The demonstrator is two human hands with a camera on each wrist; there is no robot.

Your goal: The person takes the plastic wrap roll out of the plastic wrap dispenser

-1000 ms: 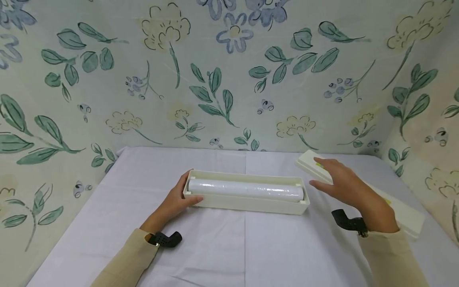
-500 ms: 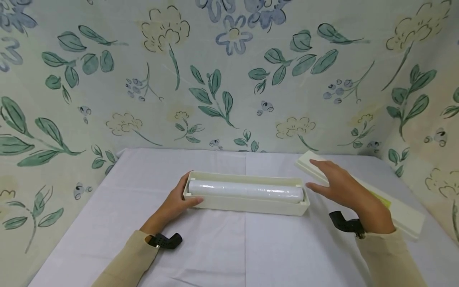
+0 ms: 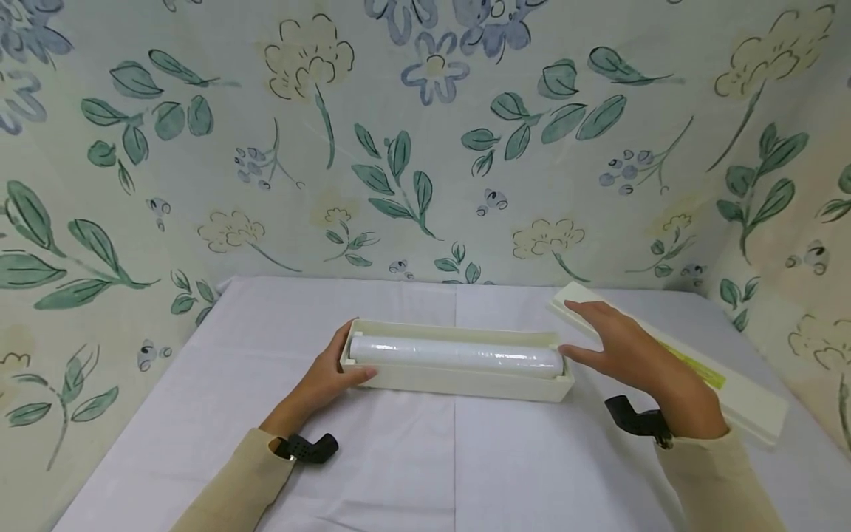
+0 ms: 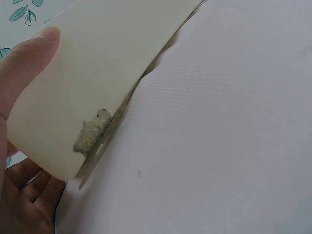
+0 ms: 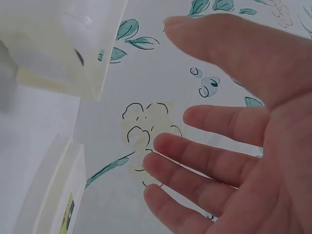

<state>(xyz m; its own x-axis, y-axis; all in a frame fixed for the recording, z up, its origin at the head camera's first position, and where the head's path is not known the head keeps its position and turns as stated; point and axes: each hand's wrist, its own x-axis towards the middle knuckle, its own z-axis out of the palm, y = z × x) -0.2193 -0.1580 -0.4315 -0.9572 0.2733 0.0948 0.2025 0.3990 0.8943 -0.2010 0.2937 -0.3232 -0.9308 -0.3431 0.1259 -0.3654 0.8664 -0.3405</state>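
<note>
A long cream plastic wrap box (image 3: 459, 380) lies on the white cloth, with a glossy white roll of cling film (image 3: 459, 355) inside it. My left hand (image 3: 330, 373) grips the box's left end, thumb on the front wall and fingers round the end. In the left wrist view the thumb (image 4: 29, 61) presses the cream wall, which has a rough grey patch (image 4: 91, 131) by its lower edge. Past the box's right end hovers my right hand (image 3: 638, 355), fingers spread and holding nothing. In the right wrist view its fingers (image 5: 209, 156) stand apart from the box corner (image 5: 63, 83).
Behind the right hand a long cream lid (image 3: 751, 399) with a yellow-green label (image 3: 694, 363) lies slantwise at the table's right. White cloth (image 3: 399, 458) covers the table. A flowered curtain-like backdrop (image 3: 425, 185) rises behind and at both sides.
My right hand has drifted left toward the box's right end, uncovering more of the lid's label. The left hand and the box have stayed in place.
</note>
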